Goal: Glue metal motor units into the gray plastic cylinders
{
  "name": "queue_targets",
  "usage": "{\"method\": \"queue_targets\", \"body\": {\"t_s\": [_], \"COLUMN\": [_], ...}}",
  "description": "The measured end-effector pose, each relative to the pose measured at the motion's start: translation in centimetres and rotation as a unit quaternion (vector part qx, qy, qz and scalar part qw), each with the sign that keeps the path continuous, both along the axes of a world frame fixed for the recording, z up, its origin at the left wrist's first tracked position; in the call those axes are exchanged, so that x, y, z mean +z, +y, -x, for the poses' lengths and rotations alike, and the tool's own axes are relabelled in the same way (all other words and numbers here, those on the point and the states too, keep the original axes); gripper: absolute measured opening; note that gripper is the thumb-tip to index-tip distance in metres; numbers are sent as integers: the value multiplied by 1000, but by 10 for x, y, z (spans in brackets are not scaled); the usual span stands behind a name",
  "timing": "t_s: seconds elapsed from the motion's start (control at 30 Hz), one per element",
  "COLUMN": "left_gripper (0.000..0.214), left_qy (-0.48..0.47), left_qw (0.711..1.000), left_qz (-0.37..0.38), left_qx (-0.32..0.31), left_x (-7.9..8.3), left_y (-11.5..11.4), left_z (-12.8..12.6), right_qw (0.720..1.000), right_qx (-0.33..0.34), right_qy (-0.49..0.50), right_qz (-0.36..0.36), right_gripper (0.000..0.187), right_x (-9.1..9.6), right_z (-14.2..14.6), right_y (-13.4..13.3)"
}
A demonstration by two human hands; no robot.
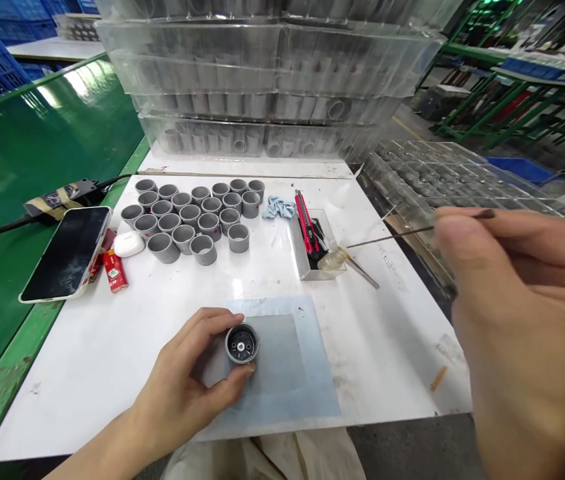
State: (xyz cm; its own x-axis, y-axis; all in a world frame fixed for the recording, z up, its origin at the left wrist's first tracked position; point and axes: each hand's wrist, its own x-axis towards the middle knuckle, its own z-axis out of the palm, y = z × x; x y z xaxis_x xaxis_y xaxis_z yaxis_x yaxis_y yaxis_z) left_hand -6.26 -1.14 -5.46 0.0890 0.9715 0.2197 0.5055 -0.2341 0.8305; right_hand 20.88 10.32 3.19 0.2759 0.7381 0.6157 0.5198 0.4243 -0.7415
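My left hand (189,363) is closed around a short grey cylinder (229,353), thumb in front and fingers behind. Its open top faces up and shows a black inner part (241,345) with a pale centre. Beneath it lies a light blue sheet (322,373) with a clear grey square (282,347) on it. At the right, raised above the table, my right hand (522,287) pinches a thin dark rod (392,237) between thumb and fingers. The rod points left, its far tip appearing close to the small clear box (305,263). Whether it touches anything there I cannot tell.
Several grey rings (189,217) stand grouped at the table's back left. The box holds a red utility knife (305,220); tweezers (362,272) stick out beside it. A phone (67,253), white earbud case (129,245) and red packet (115,271) lie left. Stacked clear trays (277,73) rise behind.
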Motion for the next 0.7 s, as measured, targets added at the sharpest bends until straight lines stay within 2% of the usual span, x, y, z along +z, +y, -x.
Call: {"method": "queue_targets", "body": {"t_s": [0.1,0.2,0.27,0.33,0.43,0.7], "left_gripper": [51,52,53,53,53,53], "left_qy": [6,10,11,9,1,-10], "left_qw": [1000,1000,1000,1000,1000,1000], "left_qz": [4,3,2,2,4,19], "left_qx": [2,2,1,1,-2,-6], "left_x": [0,1,0,0,-1,-2], "left_y": [-1,-1,0,0,0,-2], "left_z": [0,0,0,1,1,2], "right_qw": [998,974,945,926,923,917], "right_qx": [49,219,322,375,383,393], "right_qy": [21,9,-16,-28,-25,-16], "right_qz": [18,65,51,30,35,65], "right_gripper": [8,17,23,22,18,13], "right_x": [6,-3,-14,-24,-32,-39], "right_z": [17,40,52,61,69,75], "right_y": [-28,-47,-50,-49,-45,-45]}}
